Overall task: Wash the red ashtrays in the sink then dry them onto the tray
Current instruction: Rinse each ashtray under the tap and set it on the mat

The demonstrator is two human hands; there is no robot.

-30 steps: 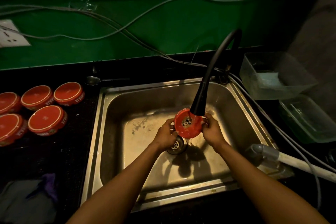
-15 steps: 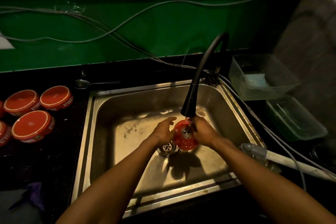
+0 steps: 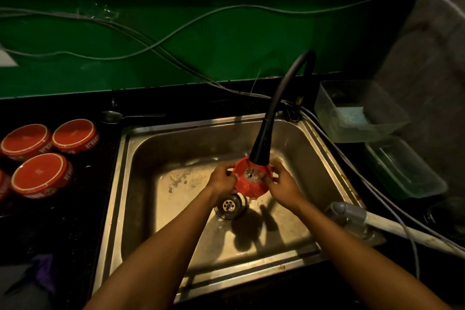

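A red ashtray (image 3: 247, 182) is tilted under the black faucet head (image 3: 261, 148), above the steel sink (image 3: 161, 148), and water splashes in its middle. My left hand (image 3: 221, 180) grips its left rim with curled fingers. My right hand (image 3: 281, 184) holds its right rim, fingers over the edge. Several more red ashtrays (image 3: 41, 176) lie upside down on the dark counter to the left.
The drain (image 3: 229, 205) lies just below the hands. A spoon (image 3: 113, 116) rests behind the sink's left corner. Two clear plastic containers (image 3: 352, 113) stand at the right. Cables cross the green wall, and a white pipe (image 3: 402, 228) lies along the sink's right front edge.
The ashtray stayed under the faucet while both hands shifted round its rim and turned it. The left hand's fingers, spread half a second ago, now curl on the rim. The view drifted slightly.
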